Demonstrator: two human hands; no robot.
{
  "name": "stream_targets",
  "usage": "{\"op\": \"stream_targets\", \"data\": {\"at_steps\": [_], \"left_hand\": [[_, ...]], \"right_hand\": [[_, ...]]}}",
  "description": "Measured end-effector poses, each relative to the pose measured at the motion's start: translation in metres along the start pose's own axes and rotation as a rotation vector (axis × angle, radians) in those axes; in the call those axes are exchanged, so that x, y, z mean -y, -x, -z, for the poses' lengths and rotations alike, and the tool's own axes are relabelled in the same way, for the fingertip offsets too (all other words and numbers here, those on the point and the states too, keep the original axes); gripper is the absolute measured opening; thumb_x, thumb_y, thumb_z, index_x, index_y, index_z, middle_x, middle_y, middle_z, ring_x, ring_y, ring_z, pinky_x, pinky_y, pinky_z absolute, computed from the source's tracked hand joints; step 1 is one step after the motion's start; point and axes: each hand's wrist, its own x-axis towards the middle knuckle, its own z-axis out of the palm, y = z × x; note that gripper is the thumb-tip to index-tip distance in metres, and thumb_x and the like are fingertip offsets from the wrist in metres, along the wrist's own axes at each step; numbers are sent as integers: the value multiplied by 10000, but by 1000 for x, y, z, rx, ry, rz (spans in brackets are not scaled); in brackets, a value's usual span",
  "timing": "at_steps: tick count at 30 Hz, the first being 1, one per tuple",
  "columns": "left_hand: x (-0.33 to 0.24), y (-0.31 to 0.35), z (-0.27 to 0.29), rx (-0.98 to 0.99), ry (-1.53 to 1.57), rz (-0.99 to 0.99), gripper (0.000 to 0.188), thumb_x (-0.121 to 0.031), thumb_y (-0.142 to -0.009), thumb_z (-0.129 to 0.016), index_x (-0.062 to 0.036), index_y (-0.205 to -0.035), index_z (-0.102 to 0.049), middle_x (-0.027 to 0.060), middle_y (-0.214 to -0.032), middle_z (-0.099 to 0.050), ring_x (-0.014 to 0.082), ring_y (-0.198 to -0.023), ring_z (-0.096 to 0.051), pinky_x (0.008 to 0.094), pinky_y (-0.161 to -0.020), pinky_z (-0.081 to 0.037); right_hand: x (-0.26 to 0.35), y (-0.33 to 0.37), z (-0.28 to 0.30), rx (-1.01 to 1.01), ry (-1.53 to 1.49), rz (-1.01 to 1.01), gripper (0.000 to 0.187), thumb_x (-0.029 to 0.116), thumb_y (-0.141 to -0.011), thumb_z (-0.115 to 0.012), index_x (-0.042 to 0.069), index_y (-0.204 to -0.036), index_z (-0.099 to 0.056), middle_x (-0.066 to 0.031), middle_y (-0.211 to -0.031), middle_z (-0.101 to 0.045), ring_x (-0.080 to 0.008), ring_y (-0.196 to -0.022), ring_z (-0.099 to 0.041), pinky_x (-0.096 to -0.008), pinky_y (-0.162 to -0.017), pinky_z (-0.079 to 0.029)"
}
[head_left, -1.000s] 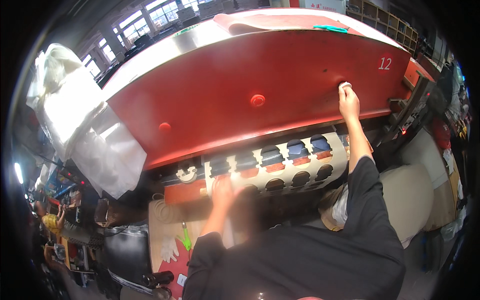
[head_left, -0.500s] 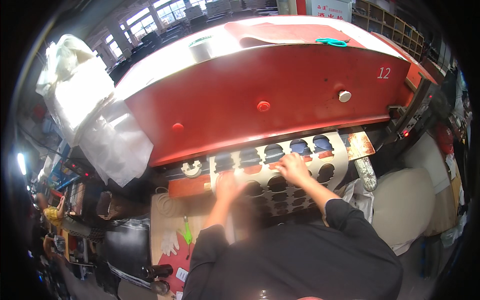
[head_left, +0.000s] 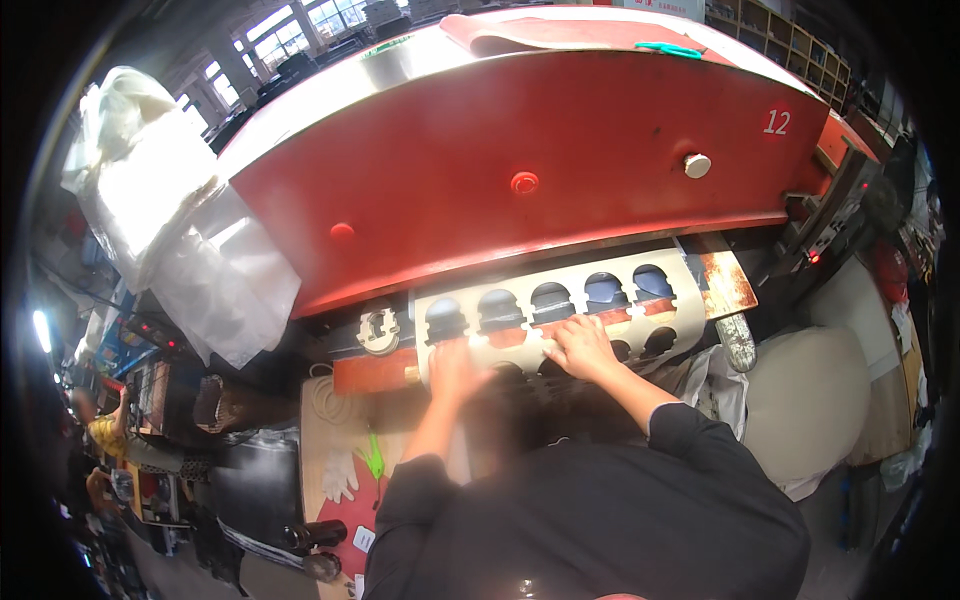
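A beige sheet (head_left: 545, 330) with rows of rounded cut-out holes lies across the bed under the red press head. Its near part bends down over the bed's front edge. My right hand (head_left: 587, 347) rests on the sheet between holes, fingers spread and lying on it. To its left, my left hand (head_left: 455, 372) is at the sheet's near left part; its fingers are blurred, so its grip cannot be made out. Just left of the sheet, a pale ring-shaped piece with notched edges (head_left: 378, 331) lies on the bed. Dark and reddish surfaces show through the holes.
The red press head (head_left: 450, 180) spans the space ahead, with teal-handled scissors (head_left: 668, 49) on top. White plastic sheeting (head_left: 225, 285) hangs at left. Lower left, a board carries a green-handled tool (head_left: 373, 455) and a glove (head_left: 340, 476). A beige cushion (head_left: 805, 400) stands right.
My view has shifted slightly. The sheet lies farther in on the bed, with fewer hole rows showing in front. More of the notched ring piece is visible. Both hands stay at the sheet.
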Motion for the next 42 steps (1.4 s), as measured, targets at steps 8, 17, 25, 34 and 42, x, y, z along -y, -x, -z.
{"op": "stream_targets", "data": {"at_steps": [8,17,25,34,42], "left_hand": [[-16,75,34,55,98,-80,634,-399,-644,-845,-14,-1092,-615,182,-1050,-643,341,-982,-611,441,-869,-462],[-22,94,27,-41,28,-9,809,-433,-745,-775,-81,-1410,-477,205,-1466,-414,423,-1380,-337,554,-1117,-245],[-27,127,19,-5,-18,24,794,-495,-793,-708,-76,-1425,-470,209,-1496,-395,419,-1385,-356,540,-1145,-209],[-24,117,8,-94,-17,-5,767,-496,-785,-710,-61,-1385,-511,207,-1477,-425,400,-1386,-355,544,-1144,-223],[-21,118,8,-77,5,-2,775,-492,-795,-706,-60,-1403,-495,209,-1487,-413,403,-1393,-345,540,-1147,-212]], "right_hand": [[36,-35,0,-182,-337,-220,443,271,-808,-730,74,-1187,-613,-197,-1227,-571,-386,-1154,-524,-429,-942,-460],[107,-47,-45,-127,-75,-189,812,330,-650,-839,152,-1367,-504,-213,-1410,-429,-443,-1199,-463,-510,-981,-402],[86,-11,-28,-322,-294,-130,704,265,-633,-822,74,-1262,-570,-134,-1266,-565,-335,-1174,-520,-454,-982,-414],[35,7,-20,-220,-52,-206,751,290,-632,-831,81,-1298,-553,-138,-1296,-548,-340,-1223,-495,-450,-1036,-388],[31,9,-17,-200,-73,-204,761,291,-635,-830,97,-1311,-538,-134,-1310,-539,-336,-1234,-489,-442,-1045,-388]]}}
